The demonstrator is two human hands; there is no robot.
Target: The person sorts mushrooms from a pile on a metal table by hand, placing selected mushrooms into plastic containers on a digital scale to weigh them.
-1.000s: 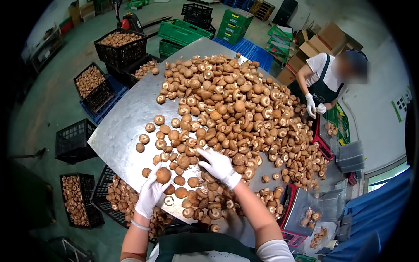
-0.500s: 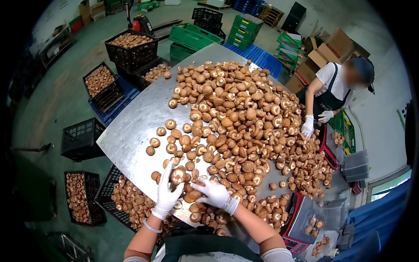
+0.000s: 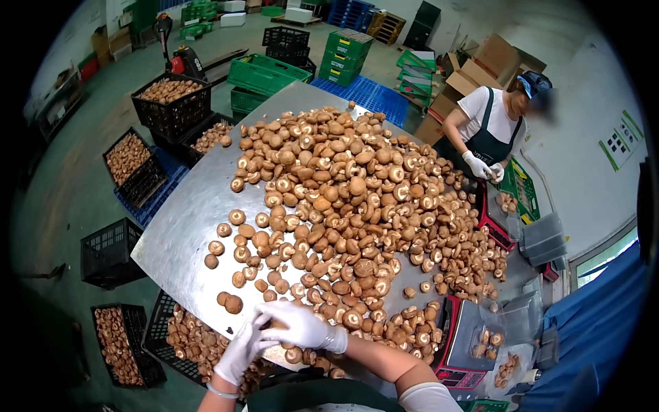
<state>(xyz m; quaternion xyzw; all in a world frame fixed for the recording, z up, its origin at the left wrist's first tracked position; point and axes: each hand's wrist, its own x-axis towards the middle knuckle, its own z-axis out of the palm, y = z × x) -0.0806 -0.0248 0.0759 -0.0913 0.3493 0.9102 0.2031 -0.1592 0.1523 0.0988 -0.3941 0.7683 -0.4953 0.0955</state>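
Observation:
My hands, in white gloves, meet over the near edge of the metal table (image 3: 185, 226). My right hand (image 3: 301, 325) reaches leftward with bent fingers, and a brown mushroom (image 3: 276, 323) shows partly between its thumb and fingers. Against those fingertips rests my left hand (image 3: 241, 349), its fingers curled; what they hold, if anything, is hidden. Two loose mushrooms (image 3: 233, 304) lie just beyond my left hand. A large heap of brown mushrooms (image 3: 343, 185) spreads over the table, its near end reaching my right hand.
Below the table's left edge stands a black crate (image 3: 156, 343) of mushrooms, with more crates (image 3: 143, 343) further left. A red scale (image 3: 449, 343) holding a clear box is at my right. Across the table a gloved co-worker (image 3: 491, 130) stands beside another scale (image 3: 495, 230).
My hands have come together and moved nearer the table edge; before, they were apart, with a mushroom at my left fingers. The view has shifted. The co-worker's hands have drawn together.

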